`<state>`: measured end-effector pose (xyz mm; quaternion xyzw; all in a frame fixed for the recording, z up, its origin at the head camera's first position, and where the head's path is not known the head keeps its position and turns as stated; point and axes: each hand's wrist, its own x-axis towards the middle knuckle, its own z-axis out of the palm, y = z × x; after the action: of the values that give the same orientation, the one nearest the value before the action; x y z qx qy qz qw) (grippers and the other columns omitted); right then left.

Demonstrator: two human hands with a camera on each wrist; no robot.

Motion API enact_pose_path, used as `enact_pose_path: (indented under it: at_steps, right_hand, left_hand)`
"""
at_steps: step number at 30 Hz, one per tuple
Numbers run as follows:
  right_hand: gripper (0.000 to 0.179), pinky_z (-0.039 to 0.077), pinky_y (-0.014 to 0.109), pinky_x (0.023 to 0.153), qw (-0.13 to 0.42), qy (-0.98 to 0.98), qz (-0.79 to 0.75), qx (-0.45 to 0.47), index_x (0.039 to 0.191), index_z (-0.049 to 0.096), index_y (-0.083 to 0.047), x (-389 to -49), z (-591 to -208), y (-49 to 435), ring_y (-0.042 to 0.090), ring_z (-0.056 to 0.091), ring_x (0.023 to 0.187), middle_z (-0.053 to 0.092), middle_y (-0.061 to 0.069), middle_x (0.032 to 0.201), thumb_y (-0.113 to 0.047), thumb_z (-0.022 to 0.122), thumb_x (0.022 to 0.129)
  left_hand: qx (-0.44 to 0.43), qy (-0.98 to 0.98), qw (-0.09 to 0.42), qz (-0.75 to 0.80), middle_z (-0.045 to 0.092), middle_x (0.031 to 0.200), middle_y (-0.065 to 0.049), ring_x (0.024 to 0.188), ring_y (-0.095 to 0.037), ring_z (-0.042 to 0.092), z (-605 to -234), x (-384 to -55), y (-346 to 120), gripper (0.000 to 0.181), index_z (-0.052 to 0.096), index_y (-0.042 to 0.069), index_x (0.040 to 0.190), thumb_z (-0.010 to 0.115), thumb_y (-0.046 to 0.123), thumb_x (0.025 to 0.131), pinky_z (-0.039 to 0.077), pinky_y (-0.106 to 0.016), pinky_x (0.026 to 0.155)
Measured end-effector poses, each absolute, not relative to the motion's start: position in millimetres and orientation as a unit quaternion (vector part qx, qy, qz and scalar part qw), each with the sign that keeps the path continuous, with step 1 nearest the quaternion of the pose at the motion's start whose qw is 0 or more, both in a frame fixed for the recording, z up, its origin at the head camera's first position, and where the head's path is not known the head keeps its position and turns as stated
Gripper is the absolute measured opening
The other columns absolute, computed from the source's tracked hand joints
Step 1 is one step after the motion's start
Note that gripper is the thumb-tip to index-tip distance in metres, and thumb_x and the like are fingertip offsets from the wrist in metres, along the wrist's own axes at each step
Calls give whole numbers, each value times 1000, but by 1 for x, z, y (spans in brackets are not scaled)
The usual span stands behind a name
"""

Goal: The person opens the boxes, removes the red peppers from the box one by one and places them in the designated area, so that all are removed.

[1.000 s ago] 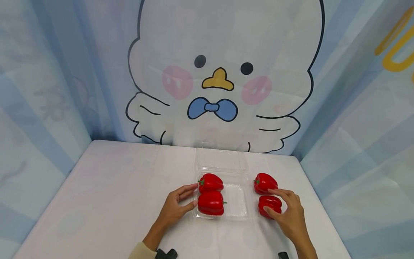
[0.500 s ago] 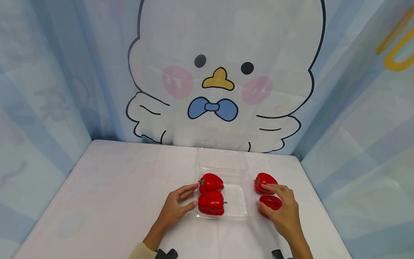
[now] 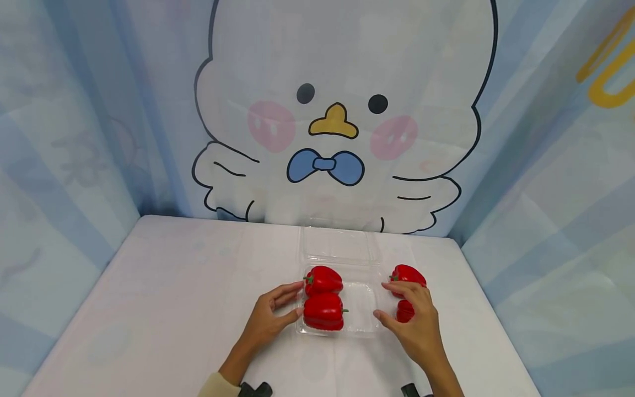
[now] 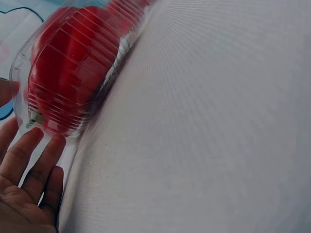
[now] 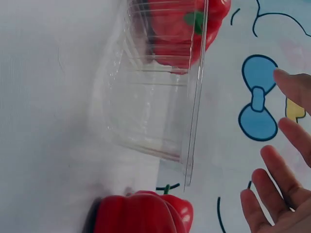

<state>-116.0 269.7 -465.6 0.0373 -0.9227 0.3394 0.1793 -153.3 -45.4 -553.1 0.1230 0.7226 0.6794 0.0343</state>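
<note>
Head view: can see left hand (image 3: 268, 317) at 9 o'clock of the clear tub (image 3: 361, 310), touching its wall with loosely spread fingers, not clenched round it. At 3 o'clock, can see right hand (image 3: 419, 322) spread and holding nothing; looks close to the rim but apart from it in the right wrist view. Inside, down the 9 o'clock half: far pepper (image 3: 323, 279) at 10, near pepper (image 3: 323, 312) at 8. Past 3 o'clock, partly behind that hand: upper loose pepper (image 3: 409, 272) and lower loose pepper (image 3: 404, 311), both on the white table cover (image 3: 149, 309). Folded back at 12: the clear lid (image 3: 339, 245). Would worry about bumping the rim: looks like thin plastic, so could skid or tip toward 9 with only light fingertip bracing. Could also set a loose pepper rolling by swinging the right hand back carelessly.
</note>
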Motion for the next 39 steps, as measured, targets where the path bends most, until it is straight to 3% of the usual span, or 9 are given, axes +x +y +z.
enact_pose_path:
  at_steps: [12, 19, 31, 39]
  right_hand:
    - [64, 56, 64, 107, 129, -918, 374, 22, 129, 74, -29, -119, -477, 249, 21, 57, 129, 65, -2, 133, -20, 100, 71]
    - [66, 57, 56, 109, 107, -913, 393, 27, 130, 73, -28, -121, -482, 238, 27, 65, 125, 66, -3, 131, -19, 100, 70]
    - [67, 57, 56, 110, 49, -901, 429, 39, 131, 71, -35, -126, -487, 223, 28, 65, 127, 66, -7, 131, -26, 100, 71]
    - [64, 57, 59, 109, 17, -904, 425, 55, 134, 71, -31, -130, -490, 216, 30, 65, 128, 67, -5, 131, -32, 97, 76]
  left_hand:
    - [124, 724, 40, 678, 62, 153, -11, 139, -35, 63, -551, -153, -46, 57, 61, 7, 147, 80, 18, 95, 52, -35, 112]
    - [122, 723, 41, 679, 62, 153, -11, 139, -35, 63, -550, -152, -46, 58, 61, 7, 147, 81, 19, 94, 53, -34, 112]
    - [122, 727, 37, 675, 63, 152, -11, 138, -34, 64, -552, -153, -46, 56, 61, 7, 146, 80, 18, 95, 53, -35, 113]
    - [122, 724, 38, 678, 63, 153, -11, 138, -33, 64, -551, -153, -46, 56, 62, 7, 146, 81, 18, 95, 53, -37, 112]
